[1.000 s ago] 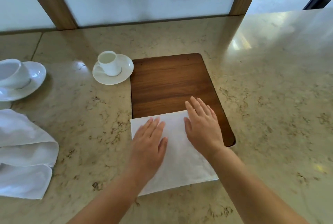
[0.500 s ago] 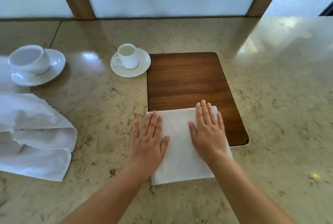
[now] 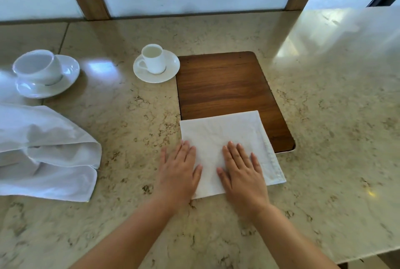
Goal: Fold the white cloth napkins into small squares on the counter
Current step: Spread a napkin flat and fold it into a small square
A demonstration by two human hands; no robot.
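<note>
1. Your left hand (image 3: 178, 173) and right hand (image 3: 243, 173) both lie flat, palms down, on the near half of the folded napkin (image 3: 225, 138). The fingers (image 3: 234, 154) are straight and only slightly fanned, and they pinch nothing.
2. Risk: the left hand sits half on the napkin's 9 o'clock edge and half on the desk (image 3: 129, 117). If you sweep outward from there, I judge the top layer could drag and the edges would no longer line up.
3. Risk: the napkin's far part rests on the wooden board (image 3: 227, 86) while the near part lies on the polished stone. Pressing across that boundary may leave a ridge or let the cloth slide on the glossy surface.
4. Risk: the espresso cup (image 3: 152, 58) on its saucer (image 3: 171, 69) stands at 11 o'clock from the napkin, just beside the board's corner. A wide lift of cloth for the next fold could clip it.
5. The napkin is a white, nearly square rectangle, faintly crinkled, with a stitched hem along its 3 o'clock edge. It lies at the middle of the desk, straight ahead of you.
6. The pile of unfolded white cloth (image 3: 43, 151) waits at 9 o'clock, well apart, with a larger cup and saucer (image 3: 43, 71) beyond it.
</note>
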